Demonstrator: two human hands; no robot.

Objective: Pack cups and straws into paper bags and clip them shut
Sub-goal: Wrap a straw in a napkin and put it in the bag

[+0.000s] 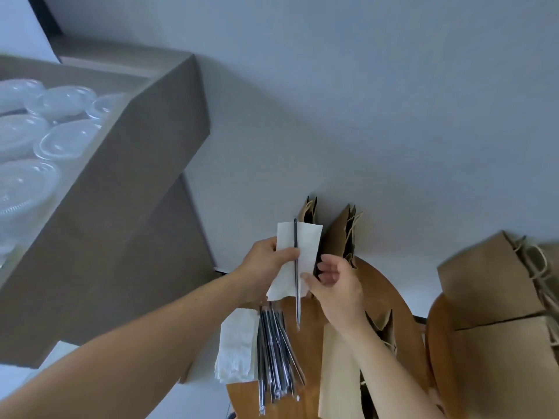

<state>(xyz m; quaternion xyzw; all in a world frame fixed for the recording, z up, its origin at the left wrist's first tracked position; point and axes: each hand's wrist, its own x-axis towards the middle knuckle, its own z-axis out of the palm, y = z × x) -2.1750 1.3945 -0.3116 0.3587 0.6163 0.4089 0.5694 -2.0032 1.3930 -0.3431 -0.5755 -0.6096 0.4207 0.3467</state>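
Single wide-angle head-worn view, looking forward and steeply down, close above the round wooden table (310,352), cardboard box (121,207) crowding the left side of frame

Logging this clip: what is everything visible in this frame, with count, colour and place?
cardboard box: one, brown, left
clear cups: several, transparent, inside the box
held napkin: one, white, between the hands
held straw: one, black, lying along the held napkin
straw bundle: many, black in clear wrappers, below the hands
napkin stack: one, white, left of the bundle
paper bags: at least five, brown, behind and right of the hands
wooden table: one, brown, under the bags
left hand: grips the held napkin and held straw
right hand: pinches the held napkin's lower corner
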